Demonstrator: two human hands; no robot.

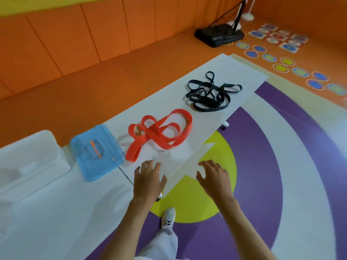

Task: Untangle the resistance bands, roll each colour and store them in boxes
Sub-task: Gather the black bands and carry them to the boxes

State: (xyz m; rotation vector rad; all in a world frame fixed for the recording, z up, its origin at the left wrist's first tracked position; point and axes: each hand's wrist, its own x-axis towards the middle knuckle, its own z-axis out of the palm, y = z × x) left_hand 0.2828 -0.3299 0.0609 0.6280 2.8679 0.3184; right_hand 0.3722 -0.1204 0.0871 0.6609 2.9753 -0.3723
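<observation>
A tangled red resistance band (pixel 159 134) lies in loops on the white table (pixel 234 72), near its middle. Farther along the table a black band (pixel 212 94) sits in a tangled heap. To the left of the red band stands a blue translucent box (pixel 97 152) with something orange inside it. A white box (pixel 32 162) stands further left. My left hand (pixel 148 179) hovers over the table's front edge, just below the red band, fingers spread and holding nothing. My right hand (pixel 214 177) is beyond the table edge, over the floor, fingers spread and empty.
An orange padded bench and wall run behind the table. A black stand base (pixel 219 34) sits on the floor at the back right, beside coloured floor markers (pixel 277 66). Below the table edge are my leg and white shoe (pixel 169 216) on a purple and yellow floor.
</observation>
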